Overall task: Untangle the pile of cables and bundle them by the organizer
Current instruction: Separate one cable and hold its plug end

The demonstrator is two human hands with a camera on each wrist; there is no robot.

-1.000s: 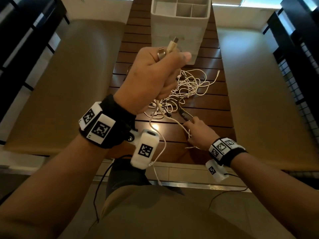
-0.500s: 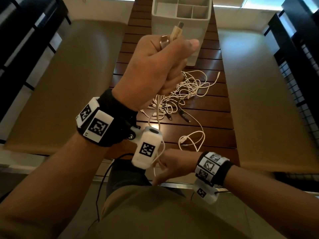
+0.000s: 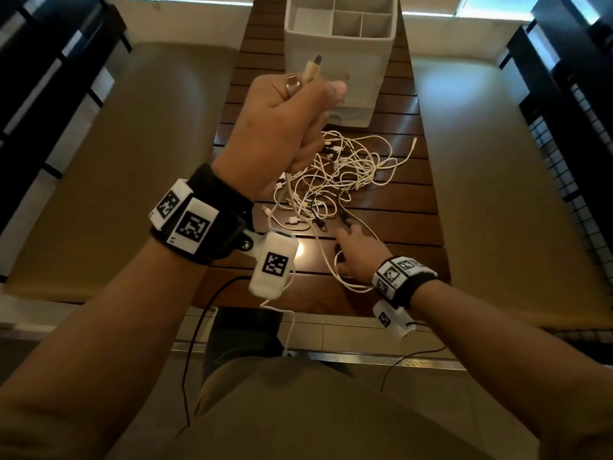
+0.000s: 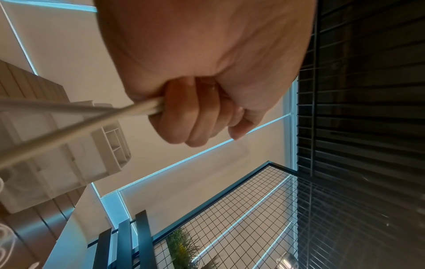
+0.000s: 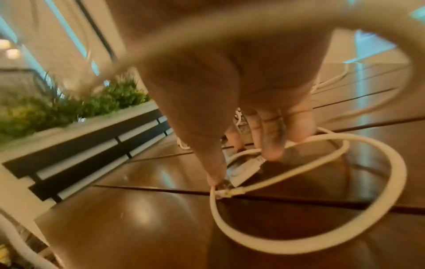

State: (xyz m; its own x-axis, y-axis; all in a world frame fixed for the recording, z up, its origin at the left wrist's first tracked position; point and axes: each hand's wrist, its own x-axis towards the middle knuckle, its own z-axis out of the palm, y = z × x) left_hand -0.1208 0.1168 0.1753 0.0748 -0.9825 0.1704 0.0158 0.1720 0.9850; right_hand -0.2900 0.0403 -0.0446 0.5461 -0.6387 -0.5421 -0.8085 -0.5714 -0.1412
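My left hand (image 3: 298, 104) is raised over the table, fist closed round white cables (image 4: 76, 116). A beige USB plug (image 3: 313, 66) and a silver plug (image 3: 293, 84) stick up out of it. The cables hang down to the tangled white pile (image 3: 351, 167) in front of the white compartment organizer (image 3: 341, 61). My right hand (image 3: 341, 235) is low at the near edge of the pile. In the right wrist view its thumb and fingertips (image 5: 272, 154) pinch a white plug (image 5: 241, 169) on the wood. A cable loop (image 5: 345, 227) curls round that hand.
The slatted wooden table (image 3: 414, 227) is narrow, with a beige bench (image 3: 116, 161) on the left and another (image 3: 514, 194) on the right. Black slatted and wire-grid partitions stand beyond them. A planter with green plants (image 5: 69, 109) runs along one side.
My right hand drew back to the near table edge, pulling cable out, then returned forward to the pile. My left hand stayed raised with its plugs and has dropped slightly.
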